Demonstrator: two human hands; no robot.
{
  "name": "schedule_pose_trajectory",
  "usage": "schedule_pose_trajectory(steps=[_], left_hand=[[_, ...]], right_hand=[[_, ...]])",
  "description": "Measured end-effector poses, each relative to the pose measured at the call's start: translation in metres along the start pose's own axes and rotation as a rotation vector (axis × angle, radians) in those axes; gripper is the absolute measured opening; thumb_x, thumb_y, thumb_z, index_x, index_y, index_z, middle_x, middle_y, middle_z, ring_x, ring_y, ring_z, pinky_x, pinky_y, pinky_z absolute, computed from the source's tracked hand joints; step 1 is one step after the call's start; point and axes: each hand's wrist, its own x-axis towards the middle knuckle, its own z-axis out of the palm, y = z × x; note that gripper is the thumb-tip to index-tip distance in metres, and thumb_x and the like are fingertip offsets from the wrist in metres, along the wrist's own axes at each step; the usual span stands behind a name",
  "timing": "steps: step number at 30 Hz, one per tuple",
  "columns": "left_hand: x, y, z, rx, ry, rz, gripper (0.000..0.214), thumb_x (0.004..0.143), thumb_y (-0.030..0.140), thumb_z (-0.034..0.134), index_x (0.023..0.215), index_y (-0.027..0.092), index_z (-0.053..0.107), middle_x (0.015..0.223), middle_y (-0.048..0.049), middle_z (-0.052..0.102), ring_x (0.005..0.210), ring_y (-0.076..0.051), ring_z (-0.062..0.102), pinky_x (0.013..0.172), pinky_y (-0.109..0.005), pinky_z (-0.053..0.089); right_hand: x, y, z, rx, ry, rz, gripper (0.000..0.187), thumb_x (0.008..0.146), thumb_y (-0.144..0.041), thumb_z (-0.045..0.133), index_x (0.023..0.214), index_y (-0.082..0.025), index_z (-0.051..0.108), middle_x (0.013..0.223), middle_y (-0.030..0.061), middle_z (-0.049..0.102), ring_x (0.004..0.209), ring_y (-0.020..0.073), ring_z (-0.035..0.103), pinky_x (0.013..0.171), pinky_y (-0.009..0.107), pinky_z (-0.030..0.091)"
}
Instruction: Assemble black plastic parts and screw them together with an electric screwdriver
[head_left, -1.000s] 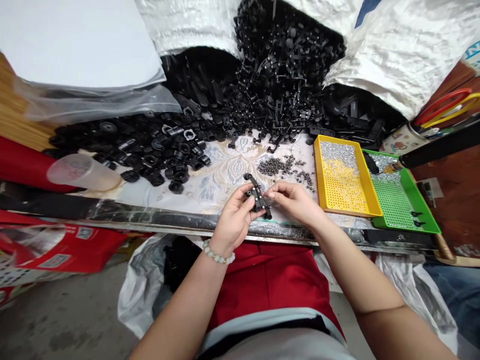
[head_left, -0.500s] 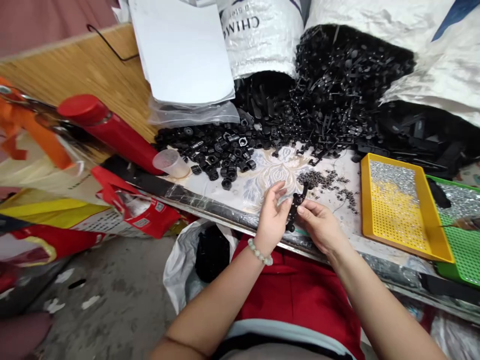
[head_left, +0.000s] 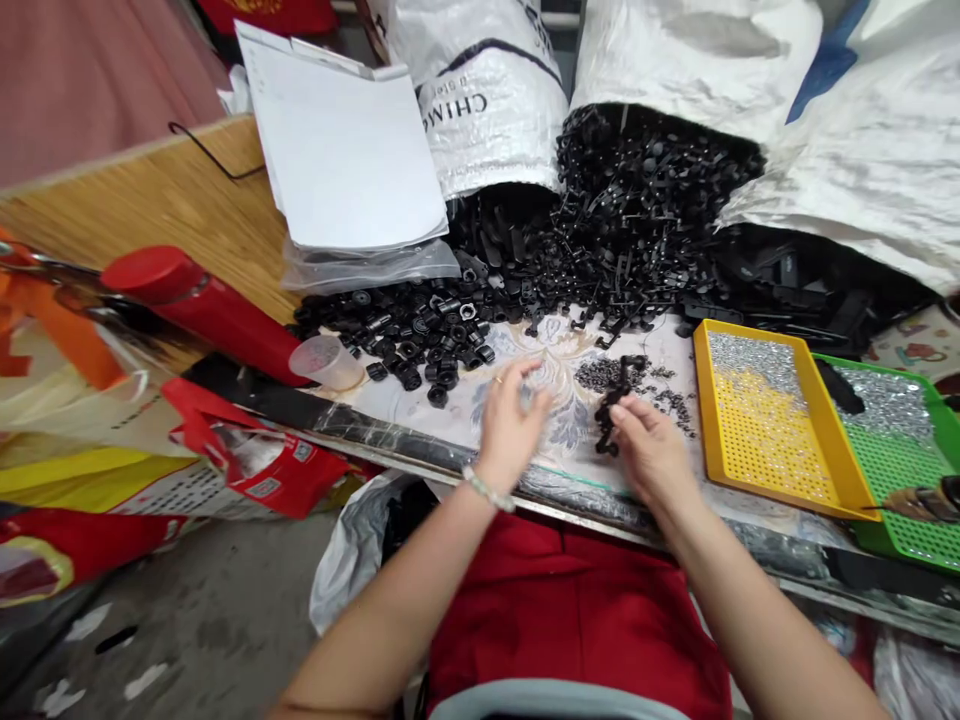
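Observation:
Between the thumb and fingers of my right hand (head_left: 656, 450) is a long black plastic part (head_left: 616, 405), held upright above the table's near edge. My left hand (head_left: 514, 415) hovers to its left with fingers apart and nothing in them, slightly blurred. Just behind the held part lies a patch of tiny dark pieces (head_left: 600, 374) on the patterned table cover (head_left: 551, 345). Short black ring-shaped parts (head_left: 442, 340) are heaped beyond my left hand. A larger pile of black plastic parts (head_left: 637, 220) spills out of a white sack.
At right stand a yellow tray (head_left: 712, 430) and a green tray (head_left: 885, 465) with small silvery pieces; a screwdriver-like tool (head_left: 919, 502) lies over the green one. A clear cup (head_left: 326, 362), red flask (head_left: 217, 315) and paper stack (head_left: 345, 150) are at left. White sacks (head_left: 487, 120) line the back.
My left hand has let go of the black plastic part and moved left, away from it. My right hand keeps hold of the part. The camera view has shifted.

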Motion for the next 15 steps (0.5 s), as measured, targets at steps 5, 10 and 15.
schedule_pose_trajectory(steps=[5, 10, 15], left_hand=[[0.102, -0.03, -0.009, 0.62, 0.033, 0.106, 0.017, 0.079, 0.023, 0.059, 0.095, 0.02, 0.065, 0.11, -0.0114, 0.056, 0.114, -0.031, 0.042, 0.093, -0.047, 0.033], [0.113, -0.031, 0.006, 0.737, -0.187, 0.184, 0.007, 0.077, 0.019, 0.06, 0.074, 0.016, 0.066, 0.107, -0.0157, 0.056, 0.112, -0.035, 0.041, 0.088, -0.049, 0.034], [0.032, -0.022, -0.035, 0.684, -0.332, 0.227, 0.01, 0.079, 0.027, 0.058, 0.079, 0.02, 0.065, 0.108, -0.0108, 0.057, 0.108, -0.03, 0.045, 0.089, -0.046, 0.037]], right_hand=[[0.021, 0.0, -0.027, -0.132, 0.077, -0.155, 0.021, 0.067, -0.037, 0.073, 0.074, -0.019, 0.064, 0.083, -0.0008, 0.05, 0.078, 0.0107, 0.046, 0.075, 0.024, 0.038], [0.015, -0.006, -0.024, -0.282, -0.016, -0.221, 0.016, 0.072, -0.035, 0.067, 0.074, -0.02, 0.062, 0.083, 0.0001, 0.048, 0.084, 0.013, 0.045, 0.082, 0.026, 0.036], [0.01, -0.011, -0.021, -0.263, -0.055, -0.221, 0.017, 0.074, -0.036, 0.065, 0.078, -0.02, 0.063, 0.086, 0.0016, 0.048, 0.087, 0.0148, 0.046, 0.085, 0.027, 0.036]])
